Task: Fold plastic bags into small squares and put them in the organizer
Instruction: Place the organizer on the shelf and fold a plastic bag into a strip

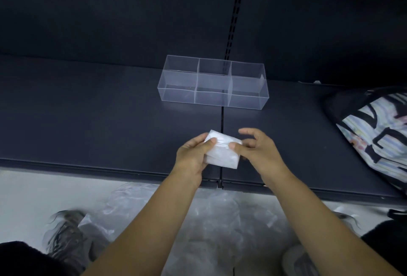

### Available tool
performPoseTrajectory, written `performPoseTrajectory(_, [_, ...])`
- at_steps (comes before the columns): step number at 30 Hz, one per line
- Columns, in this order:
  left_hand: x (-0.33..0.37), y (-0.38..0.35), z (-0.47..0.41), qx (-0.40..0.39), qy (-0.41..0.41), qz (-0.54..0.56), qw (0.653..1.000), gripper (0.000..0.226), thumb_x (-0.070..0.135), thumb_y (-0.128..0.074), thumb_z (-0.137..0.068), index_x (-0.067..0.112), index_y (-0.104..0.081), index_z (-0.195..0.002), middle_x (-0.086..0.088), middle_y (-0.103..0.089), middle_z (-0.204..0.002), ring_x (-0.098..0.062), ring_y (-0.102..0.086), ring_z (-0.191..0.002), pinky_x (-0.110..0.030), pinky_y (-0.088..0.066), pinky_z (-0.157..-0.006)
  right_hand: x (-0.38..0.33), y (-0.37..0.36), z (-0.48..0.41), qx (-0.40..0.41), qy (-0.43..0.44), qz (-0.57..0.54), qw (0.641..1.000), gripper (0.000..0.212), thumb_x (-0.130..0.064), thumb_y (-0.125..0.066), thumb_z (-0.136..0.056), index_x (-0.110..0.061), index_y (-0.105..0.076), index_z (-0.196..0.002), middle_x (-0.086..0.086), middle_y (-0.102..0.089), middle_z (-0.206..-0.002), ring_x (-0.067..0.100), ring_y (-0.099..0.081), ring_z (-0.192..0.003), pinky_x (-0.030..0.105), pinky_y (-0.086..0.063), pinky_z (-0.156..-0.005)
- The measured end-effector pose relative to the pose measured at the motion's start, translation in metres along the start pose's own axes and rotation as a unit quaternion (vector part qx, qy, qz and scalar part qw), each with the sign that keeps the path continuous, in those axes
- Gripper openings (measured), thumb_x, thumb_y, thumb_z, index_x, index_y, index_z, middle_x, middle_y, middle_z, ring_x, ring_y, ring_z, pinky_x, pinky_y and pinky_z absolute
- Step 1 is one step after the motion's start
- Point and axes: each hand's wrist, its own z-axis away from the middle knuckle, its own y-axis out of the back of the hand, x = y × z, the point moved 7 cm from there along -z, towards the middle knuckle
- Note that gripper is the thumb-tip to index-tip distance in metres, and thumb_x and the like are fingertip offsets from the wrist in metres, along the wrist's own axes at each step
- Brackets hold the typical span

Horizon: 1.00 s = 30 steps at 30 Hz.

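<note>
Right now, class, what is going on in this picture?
A person holds a folded plastic bag in both hands above a dark shelf. The left hand grips its left side, and the right hand pinches its right edge. The clear organizer stands farther back on the shelf, with no bag visible in it. Loose bags lie on the floor below.

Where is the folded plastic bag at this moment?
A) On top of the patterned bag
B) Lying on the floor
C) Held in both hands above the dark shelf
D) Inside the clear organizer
C: the left hand and the right hand both grip the folded plastic bag above the dark shelf, nearer the person than the clear organizer.
</note>
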Motion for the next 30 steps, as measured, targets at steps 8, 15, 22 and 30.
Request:
performPoseTrajectory(8, [0.031, 0.003, -0.024, 0.080, -0.163, -0.065, 0.981, 0.018, -0.003, -0.070, -0.081, 0.012, -0.069, -0.090, -0.001, -0.072, -0.077, -0.010, -0.068, -0.070, -0.017, -0.055, -0.065, -0.024, 0.030, -0.052, 0.071, -0.012, 0.016, 0.997, 0.009, -0.012, -0.074, -0.082, -0.006, -0.068, -0.081, -0.001, -0.059, -0.063, -0.006, -0.046, -0.039, 0.006, -0.035, -0.044])
performPoseTrajectory(15, [0.005, 0.041, -0.045, 0.134, -0.287, -0.717, 0.622, 0.062, 0.050, -0.029, -0.098, 0.016, -0.026, -0.150, -0.002, -0.019, -0.159, -0.020, -0.009, -0.148, -0.036, -0.001, -0.119, -0.057, 0.085, -0.166, 0.205, -0.001, 0.129, 0.970, 0.017, -0.022, -0.075, -0.080, -0.014, -0.063, -0.091, 0.013, -0.067, -0.111, 0.022, -0.061, -0.096, 0.032, -0.048, -0.090])
performPoseTrajectory(22, [-0.002, 0.041, -0.046, 0.162, -0.316, -0.737, 0.575, 0.064, 0.050, -0.018, -0.098, 0.013, -0.034, -0.147, -0.007, -0.029, -0.155, -0.023, -0.018, -0.146, -0.044, -0.009, -0.119, -0.057, 0.080, -0.198, 0.249, -0.061, 0.500, 0.827, 0.041, -0.043, -0.063, -0.082, -0.020, -0.065, -0.117, 0.009, -0.047, -0.130, 0.031, -0.040, -0.125, 0.041, -0.030, -0.099])
performPoseTrajectory(30, [-0.003, 0.042, -0.046, 0.158, -0.301, -0.748, 0.570, 0.065, 0.049, -0.017, -0.096, 0.014, -0.032, -0.148, -0.007, -0.026, -0.156, -0.023, -0.015, -0.147, -0.044, -0.007, -0.119, -0.077, 0.077, -0.184, 0.273, 0.012, 0.512, 0.814, 0.042, -0.036, -0.073, -0.078, -0.012, -0.065, -0.111, 0.013, -0.043, -0.130, 0.033, -0.042, -0.121, 0.041, -0.031, -0.099])
